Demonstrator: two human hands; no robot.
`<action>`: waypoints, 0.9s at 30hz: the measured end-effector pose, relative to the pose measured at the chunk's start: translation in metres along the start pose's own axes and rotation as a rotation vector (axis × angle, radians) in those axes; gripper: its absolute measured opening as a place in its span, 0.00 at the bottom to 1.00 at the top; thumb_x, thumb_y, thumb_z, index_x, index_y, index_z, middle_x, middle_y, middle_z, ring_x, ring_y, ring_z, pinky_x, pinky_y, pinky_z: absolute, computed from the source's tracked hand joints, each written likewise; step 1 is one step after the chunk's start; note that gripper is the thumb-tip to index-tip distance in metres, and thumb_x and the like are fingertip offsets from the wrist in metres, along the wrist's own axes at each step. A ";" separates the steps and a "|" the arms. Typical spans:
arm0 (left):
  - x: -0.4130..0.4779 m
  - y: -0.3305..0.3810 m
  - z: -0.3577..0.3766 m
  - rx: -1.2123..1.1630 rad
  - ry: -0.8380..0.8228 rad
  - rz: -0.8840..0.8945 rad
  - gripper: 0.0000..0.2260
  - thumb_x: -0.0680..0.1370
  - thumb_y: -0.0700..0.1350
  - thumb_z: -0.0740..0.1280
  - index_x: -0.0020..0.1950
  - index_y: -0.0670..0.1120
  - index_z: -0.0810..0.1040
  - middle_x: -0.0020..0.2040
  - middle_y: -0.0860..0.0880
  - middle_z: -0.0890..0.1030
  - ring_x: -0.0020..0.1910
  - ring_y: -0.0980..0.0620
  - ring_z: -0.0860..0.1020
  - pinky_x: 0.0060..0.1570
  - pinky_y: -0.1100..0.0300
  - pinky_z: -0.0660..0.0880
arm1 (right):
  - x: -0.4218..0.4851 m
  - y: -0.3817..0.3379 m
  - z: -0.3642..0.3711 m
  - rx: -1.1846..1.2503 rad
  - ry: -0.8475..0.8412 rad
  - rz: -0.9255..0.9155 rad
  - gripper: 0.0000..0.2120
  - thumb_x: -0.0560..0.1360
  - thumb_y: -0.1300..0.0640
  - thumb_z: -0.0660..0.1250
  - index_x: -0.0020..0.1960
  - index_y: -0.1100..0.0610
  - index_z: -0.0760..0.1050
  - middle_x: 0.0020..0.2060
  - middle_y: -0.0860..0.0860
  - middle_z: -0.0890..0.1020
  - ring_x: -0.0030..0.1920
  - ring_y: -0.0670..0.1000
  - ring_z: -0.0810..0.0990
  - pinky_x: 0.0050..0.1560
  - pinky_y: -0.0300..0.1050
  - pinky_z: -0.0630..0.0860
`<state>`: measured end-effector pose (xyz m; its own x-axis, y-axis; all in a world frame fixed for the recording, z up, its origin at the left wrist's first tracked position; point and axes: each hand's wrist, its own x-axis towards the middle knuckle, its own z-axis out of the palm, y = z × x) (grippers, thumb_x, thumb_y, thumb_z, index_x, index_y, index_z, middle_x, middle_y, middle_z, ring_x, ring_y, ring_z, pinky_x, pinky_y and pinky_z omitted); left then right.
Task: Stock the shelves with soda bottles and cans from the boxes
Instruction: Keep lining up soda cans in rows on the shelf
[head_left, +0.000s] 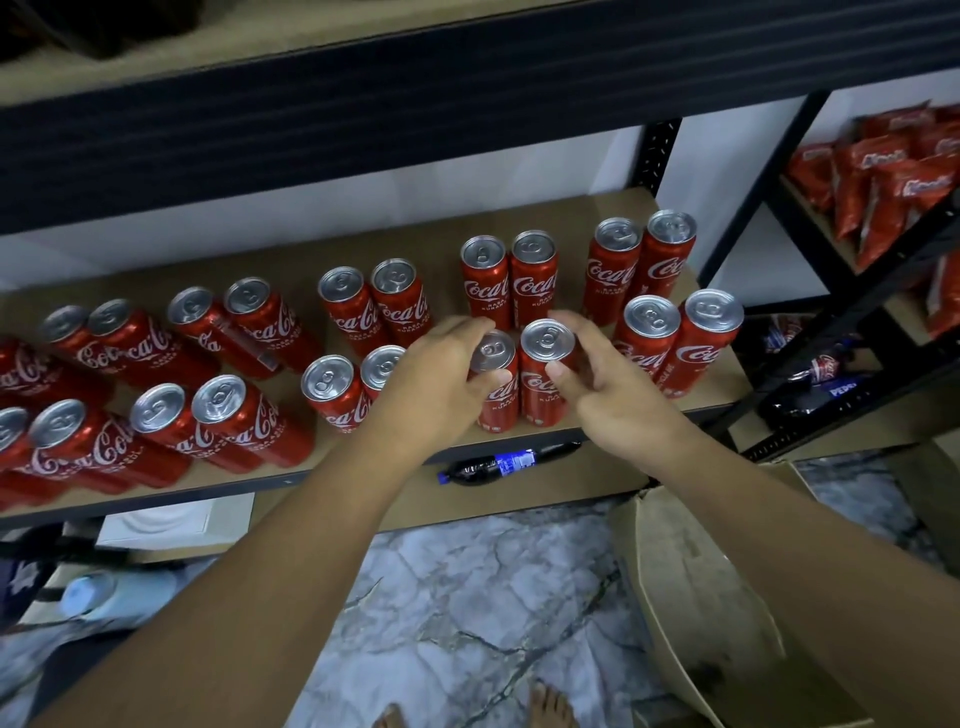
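Several red Coca-Cola cans stand in pairs on the wooden shelf. At the shelf's front edge my left hand wraps a can, thumb across its front. Beside it my right hand grips a second can, fingers behind it and thumb on its front. Both cans stand upright on the board and touch each other. More can pairs sit behind and to the right.
An open cardboard box stands on the marble floor at my lower right. A dark Pepsi bottle lies on the lower shelf. Red snack bags fill the neighbouring rack on the right. The upper shelf beam overhangs.
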<state>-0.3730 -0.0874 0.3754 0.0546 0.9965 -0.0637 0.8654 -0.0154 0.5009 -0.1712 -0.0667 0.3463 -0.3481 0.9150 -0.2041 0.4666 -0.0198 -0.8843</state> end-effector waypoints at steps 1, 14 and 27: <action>0.000 -0.001 0.000 0.001 -0.005 0.003 0.25 0.80 0.50 0.71 0.76 0.49 0.71 0.73 0.50 0.73 0.67 0.50 0.75 0.66 0.52 0.75 | -0.001 0.000 0.000 0.003 -0.007 0.005 0.25 0.84 0.52 0.62 0.77 0.36 0.59 0.69 0.35 0.73 0.71 0.41 0.69 0.73 0.45 0.66; 0.060 0.006 -0.016 0.026 0.077 -0.066 0.29 0.82 0.55 0.66 0.81 0.54 0.59 0.77 0.47 0.69 0.73 0.45 0.70 0.66 0.53 0.70 | 0.064 -0.033 -0.012 0.240 0.138 0.134 0.20 0.81 0.52 0.67 0.71 0.42 0.69 0.57 0.40 0.79 0.61 0.47 0.77 0.66 0.53 0.74; 0.104 -0.013 -0.004 0.084 0.097 -0.070 0.21 0.81 0.49 0.70 0.74 0.50 0.72 0.71 0.47 0.76 0.69 0.44 0.74 0.63 0.52 0.71 | 0.113 -0.043 -0.017 -0.124 0.089 0.082 0.24 0.84 0.56 0.61 0.79 0.46 0.63 0.73 0.54 0.73 0.69 0.56 0.74 0.60 0.43 0.69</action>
<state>-0.3806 0.0173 0.3659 -0.0522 0.9986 -0.0101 0.9041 0.0516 0.4242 -0.2171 0.0443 0.3686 -0.2341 0.9443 -0.2312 0.5896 -0.0512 -0.8061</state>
